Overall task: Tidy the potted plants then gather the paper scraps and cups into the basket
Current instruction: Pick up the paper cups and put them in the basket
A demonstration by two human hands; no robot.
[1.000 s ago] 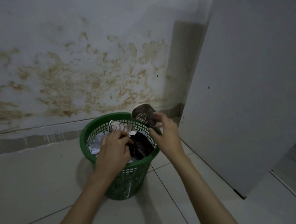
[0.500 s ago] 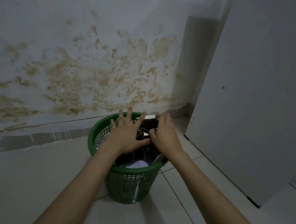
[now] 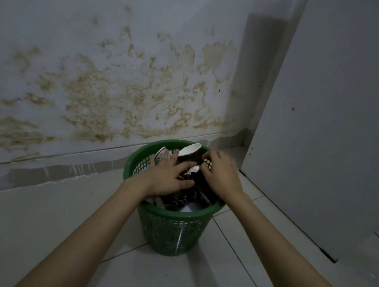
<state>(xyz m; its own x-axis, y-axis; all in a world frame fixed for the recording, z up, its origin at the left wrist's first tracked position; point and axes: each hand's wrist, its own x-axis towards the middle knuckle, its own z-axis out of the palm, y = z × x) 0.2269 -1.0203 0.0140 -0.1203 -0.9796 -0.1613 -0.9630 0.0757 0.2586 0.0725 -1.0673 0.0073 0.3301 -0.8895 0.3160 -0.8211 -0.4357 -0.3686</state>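
Lifted cup (image 3: 192, 155) now between flat hands (image 3: 170, 178).

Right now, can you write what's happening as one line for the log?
phase: packing cups down | left hand: flat, pressing dark cups | right hand: fingers on dark cup | green basket: upright on floor
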